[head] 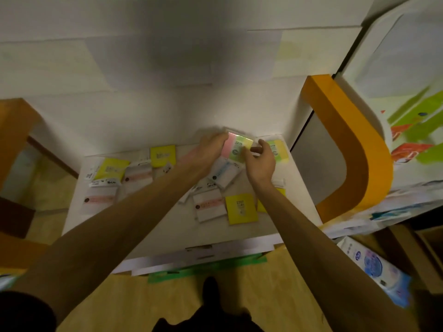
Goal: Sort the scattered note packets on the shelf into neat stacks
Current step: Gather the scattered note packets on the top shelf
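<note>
Yellow square note packets (241,209) and white red-striped packets (210,206) are lying scattered over the white shelf (167,232), crowding both forearms. At the back right, both hands — left (208,152), right (260,164) — are gripping a pink-green-yellow striped packet (236,147), stripes running front to back, just beside a matching packet (275,149) — orange curved panel (345,149) bounding the right edge.

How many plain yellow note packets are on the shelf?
4: two at the back left, one front right, one half hidden behind the right forearm. More may be hidden.
</note>
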